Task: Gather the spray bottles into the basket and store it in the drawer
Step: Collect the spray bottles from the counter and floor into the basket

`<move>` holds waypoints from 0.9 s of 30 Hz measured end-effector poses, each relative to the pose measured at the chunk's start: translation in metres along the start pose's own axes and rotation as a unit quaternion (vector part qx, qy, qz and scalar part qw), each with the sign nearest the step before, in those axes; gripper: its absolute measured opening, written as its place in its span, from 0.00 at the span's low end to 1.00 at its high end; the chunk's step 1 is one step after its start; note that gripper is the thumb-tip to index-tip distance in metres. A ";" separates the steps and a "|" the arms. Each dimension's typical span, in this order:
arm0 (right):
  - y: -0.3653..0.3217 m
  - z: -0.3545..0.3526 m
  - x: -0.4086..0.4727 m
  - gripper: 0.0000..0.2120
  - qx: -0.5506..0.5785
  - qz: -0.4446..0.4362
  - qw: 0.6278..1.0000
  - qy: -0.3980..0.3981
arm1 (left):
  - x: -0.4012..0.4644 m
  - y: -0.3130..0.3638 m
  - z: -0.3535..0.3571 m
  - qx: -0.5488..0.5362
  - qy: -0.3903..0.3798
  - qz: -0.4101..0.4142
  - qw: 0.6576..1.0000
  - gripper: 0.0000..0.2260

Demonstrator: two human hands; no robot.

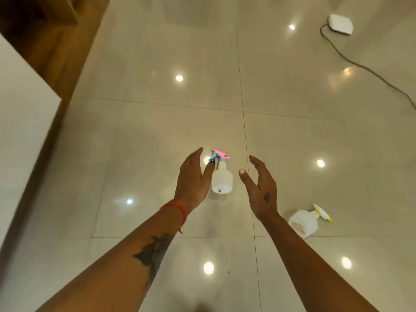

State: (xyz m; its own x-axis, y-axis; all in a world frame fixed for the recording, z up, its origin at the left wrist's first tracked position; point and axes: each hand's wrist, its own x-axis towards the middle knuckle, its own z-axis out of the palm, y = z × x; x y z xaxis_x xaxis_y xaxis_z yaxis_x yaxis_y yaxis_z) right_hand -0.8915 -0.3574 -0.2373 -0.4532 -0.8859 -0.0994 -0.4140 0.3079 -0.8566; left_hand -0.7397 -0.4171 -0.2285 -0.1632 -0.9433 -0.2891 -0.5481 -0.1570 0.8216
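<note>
A white spray bottle with a pink and blue trigger head (222, 176) lies on the glossy tiled floor, head pointing away from me. My left hand (193, 179) hovers just left of it, fingers apart, thumb near the nozzle. My right hand (258, 188) is held open to the bottle's right, a gap between them. A second white spray bottle with a yellow-green trigger (307, 221) lies on its side further right, beside my right forearm. No basket or drawer is in view.
A wooden cabinet with a white top (29, 104) runs along the left edge. A white device (340, 24) with a dark cable (369, 70) lies on the floor at the far right. Ceiling lights reflect in the tiles.
</note>
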 end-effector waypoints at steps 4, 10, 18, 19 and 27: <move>0.064 0.014 0.022 0.23 -0.011 0.027 1.000 0.002 | 0.024 -0.043 0.045 0.035 -0.042 -0.036 0.998 0.25; 0.089 0.021 0.026 0.24 0.000 0.072 0.997 -0.005 | 0.022 -0.060 0.063 0.033 -0.059 -0.100 0.993 0.25; 0.108 0.040 0.066 0.25 -0.010 0.104 0.994 -0.036 | 0.065 -0.056 0.096 0.045 -0.090 -0.105 0.989 0.25; 0.115 0.046 0.074 0.25 -0.012 0.108 0.993 -0.040 | 0.075 -0.060 0.101 0.042 -0.094 -0.112 0.988 0.25; 0.181 0.106 0.117 0.34 -0.031 0.206 0.973 -0.095 | 0.128 -0.111 0.143 -0.016 -0.161 -0.199 0.966 0.25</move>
State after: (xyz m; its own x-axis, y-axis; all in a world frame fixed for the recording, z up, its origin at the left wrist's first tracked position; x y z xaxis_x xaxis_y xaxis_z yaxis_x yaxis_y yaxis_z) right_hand -0.9362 -0.4421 -0.4576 -0.4389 -0.7290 -0.5253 -0.2772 0.6659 -0.6926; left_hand -0.8172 -0.4787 -0.4267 -0.1943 -0.6667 -0.7195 -0.5951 -0.5030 0.6268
